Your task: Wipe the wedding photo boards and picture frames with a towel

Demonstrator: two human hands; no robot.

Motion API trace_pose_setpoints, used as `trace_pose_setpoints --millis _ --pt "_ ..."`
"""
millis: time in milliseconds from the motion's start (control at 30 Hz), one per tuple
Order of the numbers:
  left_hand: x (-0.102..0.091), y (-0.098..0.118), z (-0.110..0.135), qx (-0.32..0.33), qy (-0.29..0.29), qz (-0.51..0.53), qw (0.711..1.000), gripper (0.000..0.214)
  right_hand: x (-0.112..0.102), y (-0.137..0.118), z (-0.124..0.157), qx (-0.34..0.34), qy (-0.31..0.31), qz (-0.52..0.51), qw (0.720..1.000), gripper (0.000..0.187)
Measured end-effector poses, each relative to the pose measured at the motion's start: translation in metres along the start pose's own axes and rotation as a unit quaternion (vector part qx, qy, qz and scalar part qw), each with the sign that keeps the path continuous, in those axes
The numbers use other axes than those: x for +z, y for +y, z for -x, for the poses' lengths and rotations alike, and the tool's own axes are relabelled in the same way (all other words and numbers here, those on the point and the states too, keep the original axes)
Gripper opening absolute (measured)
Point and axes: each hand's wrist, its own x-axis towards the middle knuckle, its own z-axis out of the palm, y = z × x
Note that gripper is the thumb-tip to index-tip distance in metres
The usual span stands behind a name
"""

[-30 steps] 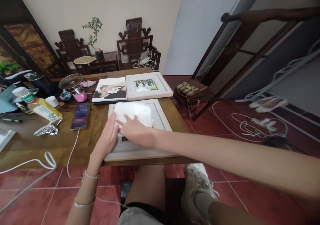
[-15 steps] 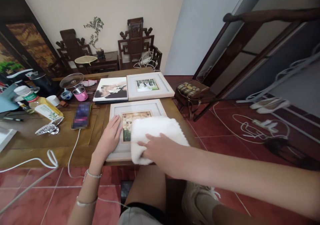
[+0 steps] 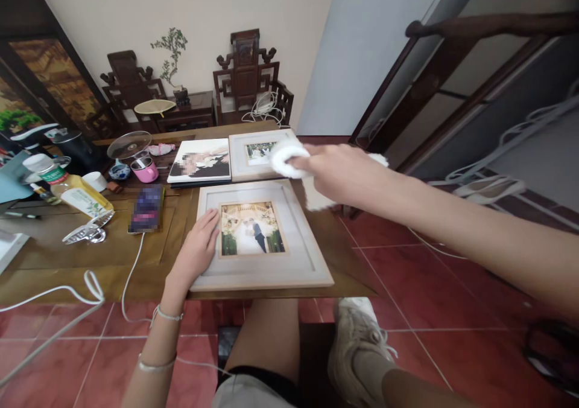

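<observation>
A light wooden picture frame (image 3: 301, 269) with a wedding photo in its middle lies flat at the table's near edge. My left hand (image 3: 199, 242) rests with outstretched fingers on the frame's left side. My right hand (image 3: 337, 169) is raised beyond the frame's upper right corner, gripping a fluffy white cloth (image 3: 289, 154) that is bunched at the fingers and hangs down below them. Behind it, partly covered by the cloth, lies a second framed photo (image 3: 246, 169). Left of that one is a white-edged photo panel (image 3: 201, 157) on a dark item.
On the wooden table (image 3: 122, 275), a phone (image 3: 147, 209) with a white cable, a clear hair claw (image 3: 90, 230), a bottle of yellow liquid (image 3: 76, 191) and a pink cup (image 3: 145, 169) stand or lie at left. A dark wooden chair (image 3: 425, 88) is at right.
My right hand has lifted the white cloth off the near frame and moved it up and away to the right, uncovering the photo. My left hand has stayed in place.
</observation>
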Motion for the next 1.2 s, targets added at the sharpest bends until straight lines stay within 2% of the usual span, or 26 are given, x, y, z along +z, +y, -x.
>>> trace_pose_setpoints --millis 100,167,267,367,467,600,767,833,900,1000,1133,1200 --pt "0.0 0.0 0.0 -0.001 -0.001 -0.004 1.0 0.044 0.014 -0.005 -0.006 -0.058 0.004 0.062 0.996 0.056" --pt "0.0 0.0 0.0 -0.004 -0.005 -0.007 1.0 0.044 0.031 -0.013 -0.004 -0.095 -0.036 0.059 0.993 0.059" --pt "-0.001 0.0 -0.001 0.001 -0.005 -0.007 1.0 0.044 0.056 -0.023 0.001 -0.108 -0.122 0.025 0.986 0.063" --pt "0.0 -0.001 -0.003 0.005 0.004 -0.003 1.0 0.043 0.063 -0.029 0.004 -0.108 -0.157 0.015 0.981 0.059" --pt "0.0 -0.002 -0.003 0.005 0.012 -0.001 1.0 0.042 0.052 -0.037 0.009 -0.109 -0.185 0.006 0.977 0.054" --pt "0.001 -0.001 -0.004 0.005 0.009 0.0 1.0 0.042 0.019 -0.058 0.03 -0.111 -0.252 -0.022 0.961 0.047" --pt "0.001 -0.001 -0.004 0.002 0.005 -0.005 1.0 0.043 -0.035 -0.091 0.061 -0.097 -0.4 -0.097 0.906 0.033" --pt "0.001 -0.001 -0.004 0.004 0.007 -0.008 1.0 0.043 -0.046 -0.098 0.066 -0.086 -0.423 -0.112 0.895 0.032" --pt "0.0 -0.001 -0.004 0.005 0.005 -0.012 1.0 0.043 -0.044 -0.099 0.067 -0.075 -0.409 -0.114 0.902 0.033" --pt "-0.001 -0.001 -0.003 0.007 -0.002 -0.014 1.0 0.043 -0.023 -0.085 0.058 -0.062 -0.335 -0.098 0.935 0.043" --pt "0.001 -0.001 -0.003 0.009 0.003 -0.011 1.0 0.042 0.009 -0.044 0.033 -0.039 -0.147 -0.012 0.988 0.056" --pt "0.002 -0.001 -0.003 0.008 0.004 -0.01 1.0 0.042 0.022 -0.024 0.021 -0.027 -0.053 0.045 0.997 0.054"
